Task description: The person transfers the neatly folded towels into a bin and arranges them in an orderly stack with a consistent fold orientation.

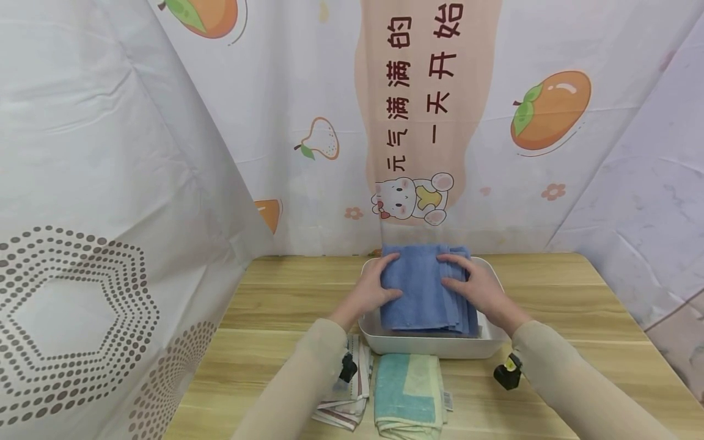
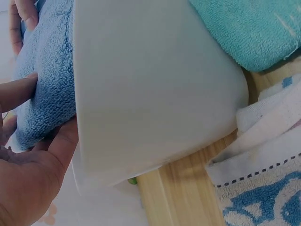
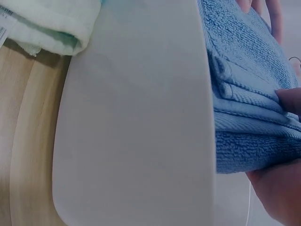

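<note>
A folded blue towel (image 1: 419,293) lies over the white plastic basin (image 1: 440,348), its layers stacked at the right side. My left hand (image 1: 372,290) grips its left edge, and my right hand (image 1: 480,288) holds the layered right edge. In the left wrist view, fingers and thumb close round the towel's end (image 2: 49,89) just past the basin's rim. From the right wrist, the folded layers (image 3: 254,113) show between thumb and fingers, above the basin wall (image 3: 136,117). Part of the towel's underside is hidden by the basin.
In front of the basin lies a folded teal and pale yellow towel (image 1: 392,388) with a tag. Left of it, partly under my left forearm, are striped, patterned towels (image 1: 360,373). A printed curtain (image 1: 308,201) hangs behind the wooden table (image 1: 286,299).
</note>
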The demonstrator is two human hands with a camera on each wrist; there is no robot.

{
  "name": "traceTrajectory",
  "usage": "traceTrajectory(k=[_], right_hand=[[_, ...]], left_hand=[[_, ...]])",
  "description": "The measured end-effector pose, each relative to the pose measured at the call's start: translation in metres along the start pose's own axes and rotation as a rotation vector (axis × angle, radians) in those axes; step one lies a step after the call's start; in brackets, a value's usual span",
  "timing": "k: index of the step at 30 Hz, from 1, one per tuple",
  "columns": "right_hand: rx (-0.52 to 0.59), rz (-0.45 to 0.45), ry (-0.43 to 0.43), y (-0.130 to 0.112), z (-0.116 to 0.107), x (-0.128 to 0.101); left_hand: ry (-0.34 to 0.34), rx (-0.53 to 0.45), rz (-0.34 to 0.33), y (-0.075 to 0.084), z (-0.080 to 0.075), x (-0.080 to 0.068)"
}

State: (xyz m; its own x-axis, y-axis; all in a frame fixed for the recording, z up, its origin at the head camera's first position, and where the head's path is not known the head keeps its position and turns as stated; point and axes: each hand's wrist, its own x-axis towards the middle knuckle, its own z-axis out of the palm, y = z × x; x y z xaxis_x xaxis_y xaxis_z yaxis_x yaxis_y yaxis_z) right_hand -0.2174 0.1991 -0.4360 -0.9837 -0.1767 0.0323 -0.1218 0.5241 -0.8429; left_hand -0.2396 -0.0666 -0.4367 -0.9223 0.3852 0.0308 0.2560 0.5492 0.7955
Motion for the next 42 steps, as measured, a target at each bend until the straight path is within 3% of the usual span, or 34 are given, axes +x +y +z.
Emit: traceTrajectory(k=[11,19,32,42], right_hand=[[0.035,0.044,-0.06,0.011,0.002,0.001],[0.042,0.077,-0.093,0.017,0.004,0.001],[-0.01,0.13,-0.141,0.021,0.009,0.0],[-0.073,0.155,-0.187,0.025,0.013,-0.002]], left_hand=[[-0.042,-0.013,-0.046,-0.006,0.011,0.002],[-0.076,0.033,-0.098,-0.001,0.014,-0.001],[-0.128,0.122,-0.163,-0.008,0.023,0.002],[-0.17,0.163,-0.184,-0.004,0.027,-0.004]])
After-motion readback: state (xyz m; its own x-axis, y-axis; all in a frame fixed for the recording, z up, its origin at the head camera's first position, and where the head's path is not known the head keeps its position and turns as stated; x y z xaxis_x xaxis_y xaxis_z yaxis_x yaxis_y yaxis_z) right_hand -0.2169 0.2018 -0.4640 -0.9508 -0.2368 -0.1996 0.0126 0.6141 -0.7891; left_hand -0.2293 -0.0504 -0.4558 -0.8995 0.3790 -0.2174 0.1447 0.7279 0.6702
